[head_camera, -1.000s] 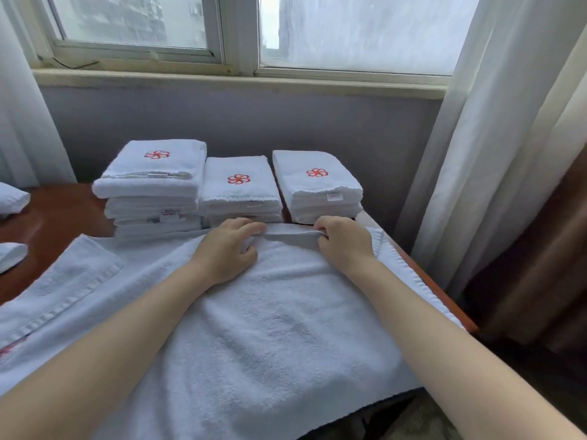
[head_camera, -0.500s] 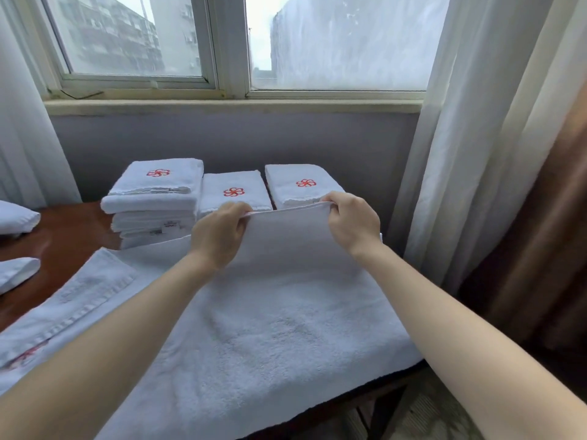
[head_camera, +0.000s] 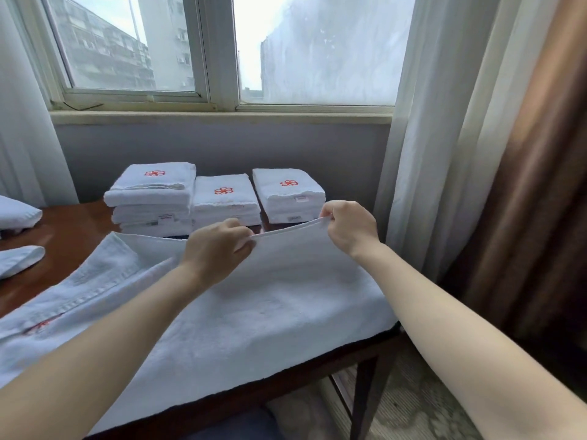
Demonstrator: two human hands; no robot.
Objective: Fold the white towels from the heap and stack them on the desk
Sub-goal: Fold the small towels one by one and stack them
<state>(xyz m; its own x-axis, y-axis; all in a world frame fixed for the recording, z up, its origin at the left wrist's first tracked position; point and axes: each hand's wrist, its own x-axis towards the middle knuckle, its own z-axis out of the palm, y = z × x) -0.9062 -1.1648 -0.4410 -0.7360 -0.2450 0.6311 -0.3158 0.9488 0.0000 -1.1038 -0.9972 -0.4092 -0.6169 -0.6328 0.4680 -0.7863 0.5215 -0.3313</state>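
Head view: towel [head_camera: 254,312] left end off-frame, desk [head_camera: 73,230] largely beneath it.

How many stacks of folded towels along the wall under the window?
3, side by side: left stack, middle stack, right stack. The held towel partly covers the right stack's base.

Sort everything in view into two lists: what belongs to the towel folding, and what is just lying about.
Belongs to the job: spread towel, its far edge pinched by left hand and right hand; left stack, middle stack and right stack of folded towels; desk.
Just there: window; sheer curtain; brown curtain; white bundles at left, purpose unclear.
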